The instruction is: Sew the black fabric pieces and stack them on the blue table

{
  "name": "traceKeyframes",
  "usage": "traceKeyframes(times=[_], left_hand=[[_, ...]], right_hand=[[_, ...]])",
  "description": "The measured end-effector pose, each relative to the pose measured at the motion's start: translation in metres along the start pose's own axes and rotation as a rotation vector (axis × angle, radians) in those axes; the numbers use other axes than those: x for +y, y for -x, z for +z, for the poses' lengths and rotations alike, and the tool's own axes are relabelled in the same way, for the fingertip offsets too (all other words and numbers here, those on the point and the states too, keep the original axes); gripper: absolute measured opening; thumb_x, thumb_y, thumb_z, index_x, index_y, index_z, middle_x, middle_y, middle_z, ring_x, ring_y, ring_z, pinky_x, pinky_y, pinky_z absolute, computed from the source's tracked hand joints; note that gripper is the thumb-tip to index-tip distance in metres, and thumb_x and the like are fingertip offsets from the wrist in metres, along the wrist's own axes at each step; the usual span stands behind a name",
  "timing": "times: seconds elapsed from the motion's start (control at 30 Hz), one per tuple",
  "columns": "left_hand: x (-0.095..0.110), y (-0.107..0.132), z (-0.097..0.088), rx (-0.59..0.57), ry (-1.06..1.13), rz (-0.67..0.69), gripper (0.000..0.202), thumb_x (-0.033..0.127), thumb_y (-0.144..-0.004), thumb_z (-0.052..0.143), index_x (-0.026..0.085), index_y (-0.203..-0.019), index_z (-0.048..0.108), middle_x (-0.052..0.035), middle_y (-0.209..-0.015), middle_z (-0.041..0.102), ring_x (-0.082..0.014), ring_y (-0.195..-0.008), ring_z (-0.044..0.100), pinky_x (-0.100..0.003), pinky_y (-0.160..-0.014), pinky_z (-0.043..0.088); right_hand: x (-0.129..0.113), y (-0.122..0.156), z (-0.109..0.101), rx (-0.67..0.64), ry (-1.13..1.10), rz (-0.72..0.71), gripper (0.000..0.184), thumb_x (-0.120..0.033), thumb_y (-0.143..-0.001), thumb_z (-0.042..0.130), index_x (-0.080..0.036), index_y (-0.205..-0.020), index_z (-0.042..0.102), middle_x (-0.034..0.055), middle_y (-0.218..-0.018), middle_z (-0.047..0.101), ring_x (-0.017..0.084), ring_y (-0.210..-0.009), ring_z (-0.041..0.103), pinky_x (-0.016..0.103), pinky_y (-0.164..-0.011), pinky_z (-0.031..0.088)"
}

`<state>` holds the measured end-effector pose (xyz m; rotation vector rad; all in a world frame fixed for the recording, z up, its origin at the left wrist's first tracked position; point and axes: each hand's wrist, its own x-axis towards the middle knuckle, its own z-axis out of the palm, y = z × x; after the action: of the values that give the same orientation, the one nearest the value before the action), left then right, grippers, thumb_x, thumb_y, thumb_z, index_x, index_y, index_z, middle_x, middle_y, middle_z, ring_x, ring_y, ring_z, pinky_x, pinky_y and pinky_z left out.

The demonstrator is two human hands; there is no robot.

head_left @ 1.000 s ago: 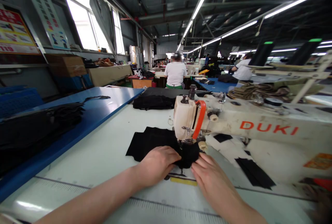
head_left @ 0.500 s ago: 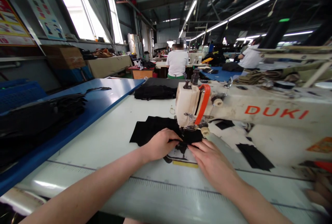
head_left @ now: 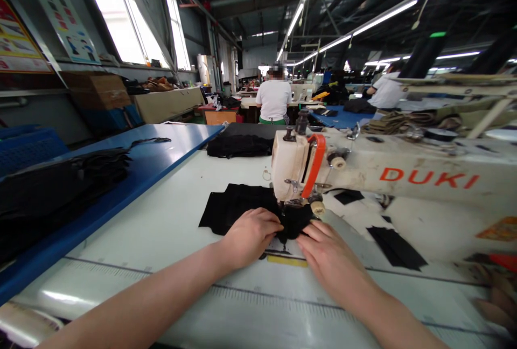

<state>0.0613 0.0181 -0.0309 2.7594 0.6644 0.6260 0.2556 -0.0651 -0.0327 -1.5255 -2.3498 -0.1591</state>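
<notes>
A piece of black fabric (head_left: 234, 203) lies on the pale sewing table, its right part under the presser foot area of a white sewing machine (head_left: 291, 160). My left hand (head_left: 252, 233) is closed on the fabric's near edge, with fingers bent and tips just left of the needle area. My right hand (head_left: 327, 244) grips the fabric's right-hand edge, its fingers close together and fairly straight. Between the two hands the cloth dips toward me over the metal plate. The fingertips of both hands are partly hidden in the dark cloth.
A folded black stack (head_left: 240, 145) lies behind the fabric. Black cut pieces (head_left: 398, 246) rest under the machine arm. On the left, a blue table (head_left: 177, 147) carries a pile of black cloth (head_left: 60, 193). A person in a white top (head_left: 273, 98) sits ahead.
The near edge of the fabric between my hands has opened out flatter toward me. My left hand has shifted slightly nearer, and the right fingers have moved a little. The view has shifted slightly.
</notes>
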Motion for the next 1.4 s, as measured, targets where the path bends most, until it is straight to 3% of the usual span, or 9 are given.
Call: traceKeyframes(times=[0.3,0.43,0.5,0.7,0.8,1.07,1.2,1.4], left_hand=[[-0.004,0.004,0.007,-0.016,-0.140,0.090,0.024,0.017,-0.092,0.046,0.019,-0.110,0.062,-0.0047,-0.116,0.064,-0.0213,-0.109,0.056,-0.036,-0.094,0.044],[-0.005,0.006,0.009,-0.013,-0.194,0.104,0.025,0.017,-0.092,0.047,0.019,-0.114,0.060,-0.0045,-0.118,0.063,-0.0201,-0.111,0.056,-0.036,-0.095,0.044],[-0.005,0.006,0.009,-0.018,-0.212,0.104,0.025,0.017,-0.093,0.047,0.020,-0.114,0.060,-0.0046,-0.118,0.063,-0.0199,-0.111,0.056,-0.035,-0.095,0.044],[-0.008,0.006,0.013,-0.019,-0.227,0.116,0.023,0.017,-0.092,0.048,0.018,-0.112,0.060,-0.0050,-0.118,0.063,-0.0206,-0.110,0.056,-0.035,-0.094,0.045],[-0.008,0.002,0.010,-0.005,-0.163,0.098,0.022,0.016,-0.090,0.050,0.017,-0.108,0.063,-0.0046,-0.115,0.064,-0.0199,-0.107,0.057,-0.033,-0.094,0.045],[-0.009,-0.024,-0.013,-0.082,0.120,-0.053,0.015,0.015,-0.084,0.056,0.018,-0.087,0.070,-0.0025,-0.093,0.067,-0.0175,-0.091,0.060,-0.026,-0.088,0.044],[-0.016,-0.033,-0.012,-0.171,0.193,-0.119,0.017,0.017,-0.083,0.055,0.016,-0.076,0.070,-0.0032,-0.087,0.066,-0.0171,-0.086,0.061,-0.023,-0.082,0.045],[-0.017,-0.037,-0.012,-0.211,0.206,-0.202,0.019,0.019,-0.082,0.054,0.014,-0.071,0.068,-0.0036,-0.083,0.065,-0.0178,-0.081,0.060,-0.023,-0.076,0.045]], right_hand=[[0.004,0.004,0.002,0.074,-0.047,0.007,0.020,-0.006,-0.084,0.047,-0.020,-0.075,0.059,0.0036,-0.080,0.057,0.022,-0.089,0.052,0.039,-0.084,0.045],[0.008,0.008,-0.004,0.356,-0.093,0.030,0.015,-0.013,-0.087,0.046,-0.018,-0.089,0.061,0.0057,-0.086,0.060,0.021,-0.086,0.053,0.039,-0.079,0.045],[0.006,0.006,-0.007,0.437,-0.093,0.009,0.017,-0.014,-0.087,0.047,-0.016,-0.096,0.061,0.0075,-0.092,0.060,0.022,-0.088,0.054,0.040,-0.079,0.046],[-0.006,-0.005,0.004,0.115,-0.073,0.018,0.027,-0.013,-0.088,0.044,-0.018,-0.107,0.063,0.0081,-0.099,0.061,0.022,-0.094,0.055,0.041,-0.083,0.048],[-0.003,-0.005,0.008,0.063,-0.116,0.045,0.028,-0.014,-0.090,0.043,-0.019,-0.108,0.063,0.0084,-0.100,0.061,0.022,-0.094,0.055,0.042,-0.084,0.048],[0.011,-0.006,0.007,0.179,-0.385,0.220,0.025,-0.029,-0.092,0.044,-0.020,-0.106,0.063,0.0071,-0.107,0.062,0.021,-0.100,0.057,0.038,-0.089,0.047],[0.011,-0.006,0.007,0.227,-0.430,0.244,0.023,-0.030,-0.091,0.045,-0.021,-0.100,0.064,0.0055,-0.102,0.065,0.020,-0.096,0.059,0.036,-0.086,0.047],[0.012,-0.004,0.007,0.253,-0.442,0.257,0.022,-0.032,-0.089,0.046,-0.022,-0.095,0.065,0.0048,-0.098,0.066,0.021,-0.093,0.060,0.036,-0.083,0.047]])
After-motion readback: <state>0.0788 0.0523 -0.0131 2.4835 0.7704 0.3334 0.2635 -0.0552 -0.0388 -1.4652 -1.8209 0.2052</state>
